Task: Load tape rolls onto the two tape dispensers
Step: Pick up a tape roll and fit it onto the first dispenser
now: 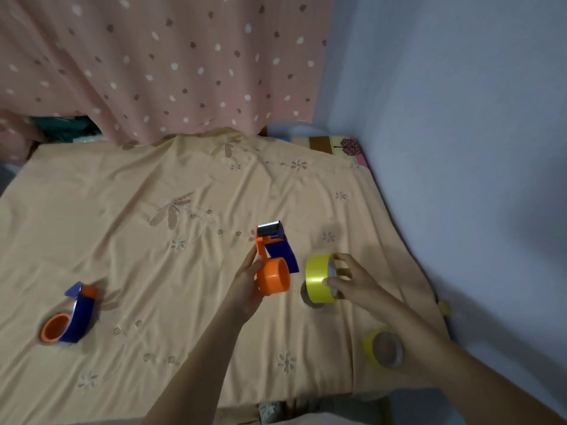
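No text, label or number can be read anywhere.

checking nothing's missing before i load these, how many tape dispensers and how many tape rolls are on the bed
Tape dispensers: 2, one held in the left hand, one lying on the bedsheet
Yellow tape rolls: 2, one gripped by the right hand, one lying near the bed's edge
Total: 4

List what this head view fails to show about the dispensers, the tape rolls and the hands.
- Left hand: its fingers are hidden behind the held orange-and-blue plastic tape dispenser.
- Second yellow tape roll: blurred, and part covered by the right forearm.
- Yellow tape roll in the right hand: its loose end cannot be seen.
- Second orange-and-blue dispenser lying on the cloth: its cutter is too small to make out.
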`<state>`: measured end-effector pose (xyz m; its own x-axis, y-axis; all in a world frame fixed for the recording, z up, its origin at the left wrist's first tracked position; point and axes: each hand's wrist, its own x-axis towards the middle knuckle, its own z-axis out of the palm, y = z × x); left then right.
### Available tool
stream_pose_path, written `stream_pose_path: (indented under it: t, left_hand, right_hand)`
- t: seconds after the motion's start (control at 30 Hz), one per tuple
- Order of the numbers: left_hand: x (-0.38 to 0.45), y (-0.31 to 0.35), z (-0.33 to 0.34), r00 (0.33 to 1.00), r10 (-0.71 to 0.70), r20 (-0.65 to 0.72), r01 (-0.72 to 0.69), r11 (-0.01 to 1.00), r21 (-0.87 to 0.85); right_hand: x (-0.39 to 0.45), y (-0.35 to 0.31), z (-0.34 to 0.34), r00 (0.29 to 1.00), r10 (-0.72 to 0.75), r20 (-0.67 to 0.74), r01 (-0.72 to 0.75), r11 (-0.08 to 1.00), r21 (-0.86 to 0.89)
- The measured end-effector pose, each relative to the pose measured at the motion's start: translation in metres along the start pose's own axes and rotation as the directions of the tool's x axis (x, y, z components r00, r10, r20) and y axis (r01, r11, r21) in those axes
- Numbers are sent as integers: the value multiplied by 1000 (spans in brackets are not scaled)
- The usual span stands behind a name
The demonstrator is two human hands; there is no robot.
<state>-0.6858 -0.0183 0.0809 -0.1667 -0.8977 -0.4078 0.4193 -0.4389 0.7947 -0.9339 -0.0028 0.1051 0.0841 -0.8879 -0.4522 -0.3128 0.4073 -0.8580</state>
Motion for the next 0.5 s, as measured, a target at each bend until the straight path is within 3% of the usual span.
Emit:
stream_pose_path:
  t: [0.13,0.3,0.5]
  left_hand:
    - [-6,7,20,994,100,50,-101,995,24]
    - [-12,18,52,988,147,48,-148,989,10]
    - [-20,21,65,992,110,66,-105,992,-63]
  right_hand:
    - [-9,-29,-10,992,-114,58,105,985,139]
    - [-19,-43,-8,973,-199,116,188,977,101]
    - [-29,-54,-5,949,-281,146,276,960,56]
